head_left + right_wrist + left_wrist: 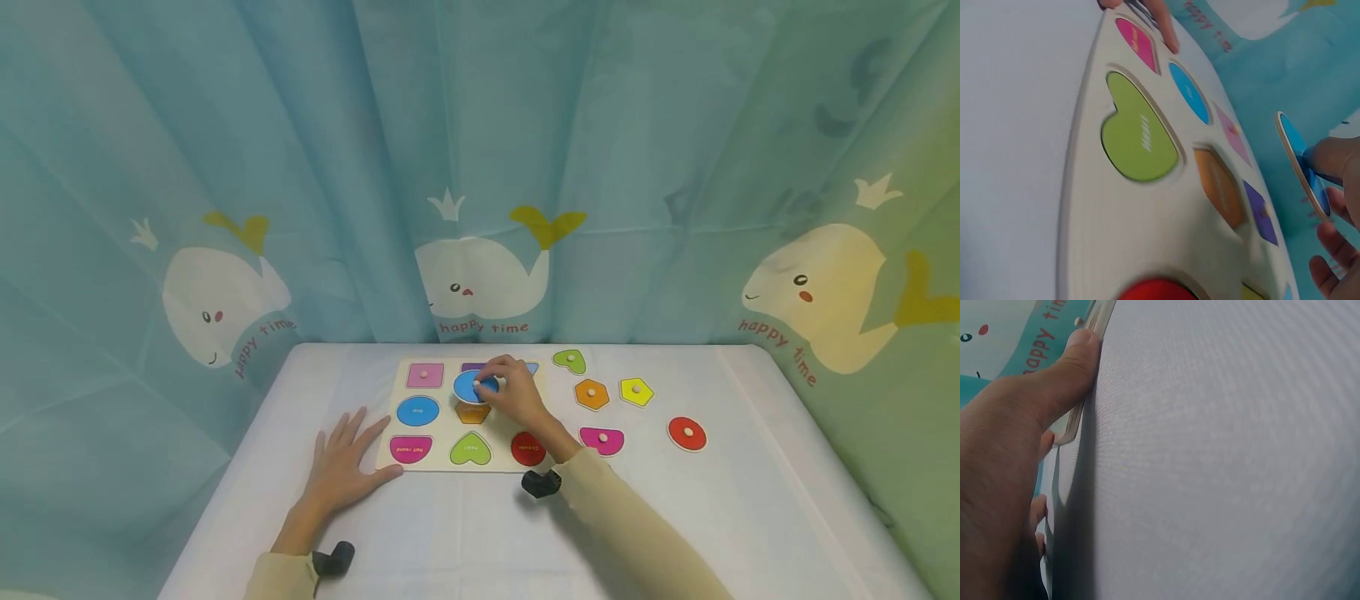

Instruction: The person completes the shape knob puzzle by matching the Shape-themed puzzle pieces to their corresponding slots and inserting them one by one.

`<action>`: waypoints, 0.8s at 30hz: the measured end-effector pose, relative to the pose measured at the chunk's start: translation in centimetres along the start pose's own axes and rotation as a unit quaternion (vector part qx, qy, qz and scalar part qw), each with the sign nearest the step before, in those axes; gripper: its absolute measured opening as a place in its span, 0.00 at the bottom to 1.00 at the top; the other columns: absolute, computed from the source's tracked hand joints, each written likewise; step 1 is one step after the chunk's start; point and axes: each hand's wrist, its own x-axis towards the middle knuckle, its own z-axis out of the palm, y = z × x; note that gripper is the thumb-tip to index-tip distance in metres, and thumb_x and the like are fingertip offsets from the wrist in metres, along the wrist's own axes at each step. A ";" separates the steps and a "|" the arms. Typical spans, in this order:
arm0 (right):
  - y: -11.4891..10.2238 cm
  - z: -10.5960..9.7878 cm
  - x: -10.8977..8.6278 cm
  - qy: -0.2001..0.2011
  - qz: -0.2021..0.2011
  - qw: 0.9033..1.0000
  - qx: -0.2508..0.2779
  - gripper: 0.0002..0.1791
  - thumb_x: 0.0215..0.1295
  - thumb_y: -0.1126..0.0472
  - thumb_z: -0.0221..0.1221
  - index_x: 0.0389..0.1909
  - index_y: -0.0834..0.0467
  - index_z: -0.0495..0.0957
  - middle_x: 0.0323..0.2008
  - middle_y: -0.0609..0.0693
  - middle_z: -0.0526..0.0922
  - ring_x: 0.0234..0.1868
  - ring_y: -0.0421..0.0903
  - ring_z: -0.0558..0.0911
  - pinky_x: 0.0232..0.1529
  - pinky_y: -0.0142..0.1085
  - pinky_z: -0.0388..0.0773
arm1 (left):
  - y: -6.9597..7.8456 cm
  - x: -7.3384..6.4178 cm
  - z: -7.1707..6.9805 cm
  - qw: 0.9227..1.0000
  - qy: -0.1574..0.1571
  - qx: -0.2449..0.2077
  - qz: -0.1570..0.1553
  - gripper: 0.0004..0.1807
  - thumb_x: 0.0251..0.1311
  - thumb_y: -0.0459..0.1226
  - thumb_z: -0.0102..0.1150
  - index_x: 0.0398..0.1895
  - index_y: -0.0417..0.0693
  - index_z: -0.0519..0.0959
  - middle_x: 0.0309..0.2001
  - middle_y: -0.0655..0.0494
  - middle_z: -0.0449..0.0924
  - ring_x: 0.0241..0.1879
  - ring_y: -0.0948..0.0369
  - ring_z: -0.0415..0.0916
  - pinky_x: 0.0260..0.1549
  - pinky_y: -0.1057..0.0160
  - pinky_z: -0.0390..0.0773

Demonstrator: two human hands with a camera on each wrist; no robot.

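Note:
My right hand (521, 396) pinches a blue oval puzzle piece (465, 385) by its small knob. The piece is raised over the wooden shape board (501, 460), above the orange hexagon recess (1217, 187). A matching blue oval recess (417, 411) lies to its left. My left hand (341, 467) has its fingers spread at the board's left edge, the thumb touching the near corner. A pink square piece (425, 375) and a purple piece (1260, 212) sit in the board. Heart, half-round and circle recesses run along the near row.
Right of the board lie loose knobbed pieces: a green heart (570, 361), an orange hexagon (592, 394), a yellow pentagon (637, 392), a magenta half round (602, 440) and a red circle (686, 433). A whale-print curtain (637, 167) hangs behind the white table (420, 542).

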 end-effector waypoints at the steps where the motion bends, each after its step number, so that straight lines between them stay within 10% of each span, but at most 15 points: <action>1: -0.3 0.4 0.1 -0.006 0.004 1.000 -0.002 0.05 0.64 0.63 0.70 0.39 0.58 0.89 0.51 0.55 0.82 0.55 0.55 0.76 0.55 0.49 0.79 | 0.0 0.0 0.0 1.000 0.000 0.001 0.000 0.49 0.53 0.66 0.66 0.77 0.57 0.68 0.79 0.40 0.55 0.78 0.35 0.44 0.68 0.22 0.39; 24: -2.9 8.9 0.9 -0.054 0.001 0.994 -0.095 0.06 0.65 0.54 0.68 0.37 0.51 0.90 0.49 0.51 0.83 0.52 0.51 0.77 0.55 0.49 0.75 | 0.0 -0.1 0.0 1.000 0.017 -0.003 0.013 0.48 0.52 0.65 0.67 0.75 0.58 0.70 0.78 0.40 0.57 0.77 0.34 0.47 0.67 0.21 0.41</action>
